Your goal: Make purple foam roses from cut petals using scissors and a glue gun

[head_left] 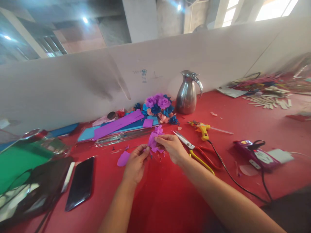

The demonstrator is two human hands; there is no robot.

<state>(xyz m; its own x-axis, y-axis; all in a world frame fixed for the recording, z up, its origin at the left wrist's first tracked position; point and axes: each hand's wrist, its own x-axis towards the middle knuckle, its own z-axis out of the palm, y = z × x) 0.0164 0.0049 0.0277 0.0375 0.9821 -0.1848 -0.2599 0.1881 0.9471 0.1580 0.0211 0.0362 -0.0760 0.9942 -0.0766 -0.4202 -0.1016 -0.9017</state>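
Between my two hands is a piece of purple crepe paper (152, 141), held up over the red table. My left hand (138, 158) is closed, thumb and finger pinching its lower left edge. My right hand (171, 145) pinches the same paper from the right side. More purple paper pieces lie just behind and under it, partly hidden by my fingers. A rounded purple paper petal (123, 159) rests on the table left of my left hand. Scissors (194, 150) with red and yellow handles lie open right beside my right hand.
Paper flowers (157, 105) and a steel jug (187, 94) stand at the back. Purple paper strips (119, 124) lie on blue sheets. To the right are a yellow glue gun (204, 131), its cord and a power strip (257, 155). A phone (80, 183) lies left.
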